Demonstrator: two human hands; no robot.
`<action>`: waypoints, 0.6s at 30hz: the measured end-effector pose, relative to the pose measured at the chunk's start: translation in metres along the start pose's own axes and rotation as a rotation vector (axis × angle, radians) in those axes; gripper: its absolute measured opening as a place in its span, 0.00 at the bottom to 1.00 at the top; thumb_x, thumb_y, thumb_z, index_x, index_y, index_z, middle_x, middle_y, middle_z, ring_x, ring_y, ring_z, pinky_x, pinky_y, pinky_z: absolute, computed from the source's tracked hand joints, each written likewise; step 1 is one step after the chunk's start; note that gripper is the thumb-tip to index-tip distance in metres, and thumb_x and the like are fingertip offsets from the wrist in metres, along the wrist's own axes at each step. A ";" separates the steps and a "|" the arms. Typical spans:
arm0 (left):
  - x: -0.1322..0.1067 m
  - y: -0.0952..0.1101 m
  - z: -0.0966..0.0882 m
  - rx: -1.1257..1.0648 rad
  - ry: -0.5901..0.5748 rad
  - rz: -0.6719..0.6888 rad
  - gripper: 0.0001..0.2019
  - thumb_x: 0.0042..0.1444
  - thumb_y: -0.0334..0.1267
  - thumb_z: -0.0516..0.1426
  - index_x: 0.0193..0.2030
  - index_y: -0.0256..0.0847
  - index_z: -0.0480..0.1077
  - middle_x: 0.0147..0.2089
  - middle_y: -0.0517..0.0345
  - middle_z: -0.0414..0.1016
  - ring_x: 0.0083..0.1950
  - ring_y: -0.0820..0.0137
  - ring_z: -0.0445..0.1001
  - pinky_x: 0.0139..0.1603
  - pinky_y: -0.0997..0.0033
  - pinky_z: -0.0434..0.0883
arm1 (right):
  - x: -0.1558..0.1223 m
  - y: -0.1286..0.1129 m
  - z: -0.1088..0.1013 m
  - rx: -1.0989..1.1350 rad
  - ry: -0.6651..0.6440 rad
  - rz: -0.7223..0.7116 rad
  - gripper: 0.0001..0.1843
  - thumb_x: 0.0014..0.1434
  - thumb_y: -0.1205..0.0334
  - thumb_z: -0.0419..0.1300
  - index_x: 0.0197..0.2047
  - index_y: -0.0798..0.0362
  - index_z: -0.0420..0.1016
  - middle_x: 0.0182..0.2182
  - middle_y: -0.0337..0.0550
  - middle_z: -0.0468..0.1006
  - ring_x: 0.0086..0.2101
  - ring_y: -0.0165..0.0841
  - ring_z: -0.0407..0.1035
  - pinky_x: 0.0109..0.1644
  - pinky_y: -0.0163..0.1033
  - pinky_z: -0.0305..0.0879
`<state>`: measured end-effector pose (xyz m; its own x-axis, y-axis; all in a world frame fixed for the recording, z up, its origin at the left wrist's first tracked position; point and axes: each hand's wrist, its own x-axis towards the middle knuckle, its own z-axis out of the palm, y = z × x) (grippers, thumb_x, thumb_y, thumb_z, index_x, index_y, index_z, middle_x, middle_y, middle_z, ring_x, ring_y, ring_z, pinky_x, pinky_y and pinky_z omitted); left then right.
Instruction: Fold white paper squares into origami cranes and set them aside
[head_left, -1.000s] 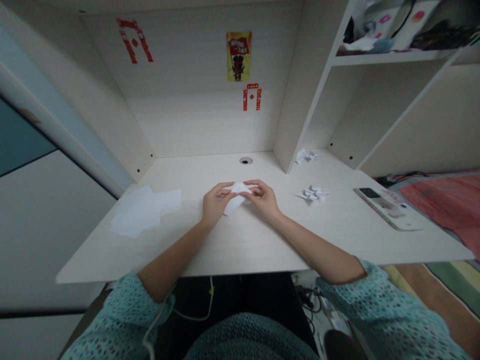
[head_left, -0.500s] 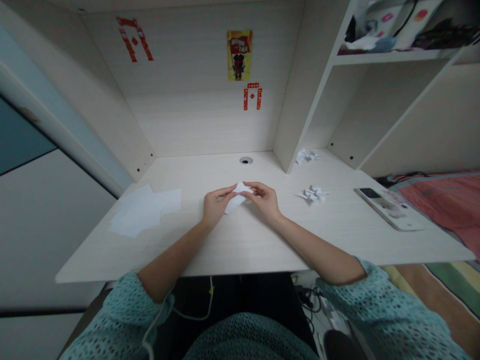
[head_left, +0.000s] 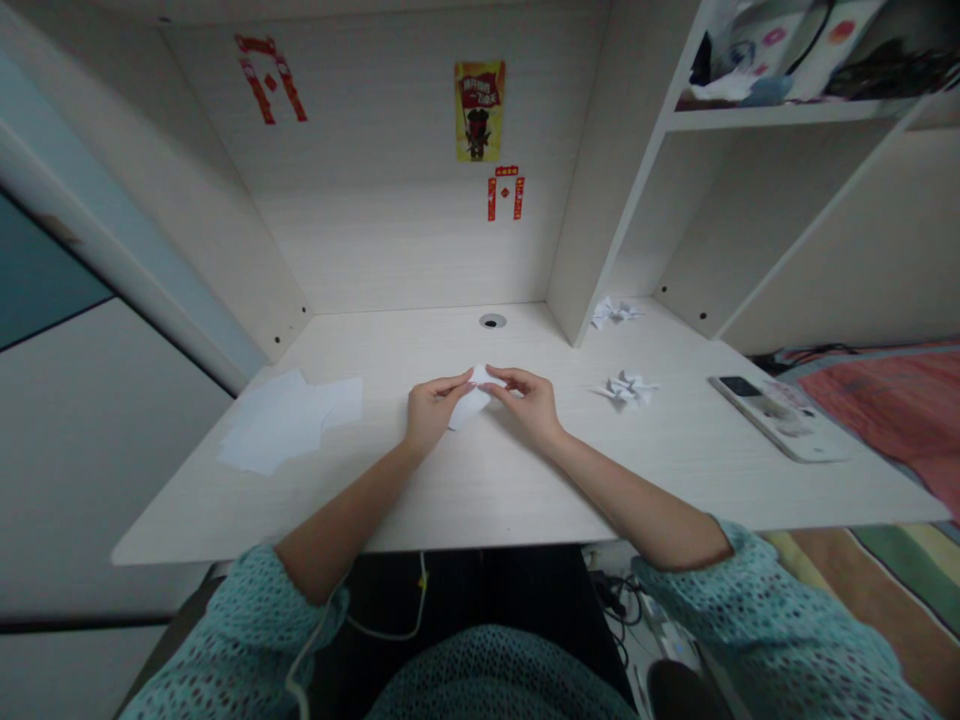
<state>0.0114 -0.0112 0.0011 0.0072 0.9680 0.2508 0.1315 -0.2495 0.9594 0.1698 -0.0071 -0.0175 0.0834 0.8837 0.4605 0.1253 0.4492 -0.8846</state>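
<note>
A small folded piece of white paper (head_left: 466,403) lies between my two hands on the pale wooden desk (head_left: 480,480), near its middle. My left hand (head_left: 429,412) pinches the paper's left side with thumb and forefinger. My right hand (head_left: 529,400) pinches its upper right tip, fingers curled over it. Both hands rest low on the desk surface, and most of the paper is hidden under the fingers.
A stack of white paper sheets (head_left: 289,420) lies at the left. A folded paper figure (head_left: 625,387) sits right of my hands, another (head_left: 613,311) by the shelf divider. A white remote control (head_left: 776,415) lies far right. A cable hole (head_left: 492,321) is behind.
My fingertips have drawn closer together over the paper's top, pressing it narrower. Arms and the other objects have stayed put.
</note>
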 end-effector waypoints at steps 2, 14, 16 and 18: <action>0.000 0.000 0.002 -0.042 0.019 -0.010 0.15 0.46 0.41 0.62 0.42 0.39 0.76 0.44 0.52 0.77 0.44 0.64 0.75 0.47 0.66 0.71 | 0.000 -0.003 0.002 0.052 -0.017 0.025 0.21 0.45 0.53 0.65 0.43 0.52 0.76 0.34 0.44 0.79 0.28 0.29 0.67 0.35 0.36 0.64; -0.003 0.000 0.011 -0.213 0.166 -0.050 0.18 0.44 0.41 0.63 0.43 0.37 0.75 0.46 0.50 0.76 0.46 0.63 0.74 0.47 0.66 0.71 | -0.002 0.006 0.013 0.142 -0.214 0.281 0.21 0.43 0.45 0.63 0.26 0.57 0.76 0.23 0.41 0.75 0.24 0.28 0.63 0.29 0.34 0.57; -0.002 0.000 0.011 -0.223 0.171 -0.061 0.18 0.44 0.40 0.63 0.43 0.37 0.75 0.46 0.50 0.76 0.46 0.63 0.74 0.47 0.66 0.71 | -0.003 0.004 0.012 0.133 -0.220 0.282 0.21 0.43 0.45 0.63 0.27 0.57 0.76 0.23 0.41 0.75 0.24 0.28 0.63 0.29 0.34 0.56; -0.002 -0.001 0.012 -0.243 0.180 -0.093 0.19 0.43 0.40 0.63 0.43 0.37 0.75 0.45 0.49 0.77 0.46 0.63 0.74 0.45 0.66 0.71 | -0.004 0.000 0.012 0.117 -0.211 0.282 0.20 0.44 0.45 0.63 0.26 0.57 0.76 0.22 0.41 0.74 0.23 0.28 0.62 0.27 0.34 0.53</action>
<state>0.0230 -0.0123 -0.0016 -0.1724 0.9722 0.1587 -0.1173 -0.1802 0.9766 0.1577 -0.0085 -0.0203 -0.1084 0.9771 0.1831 0.0117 0.1854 -0.9826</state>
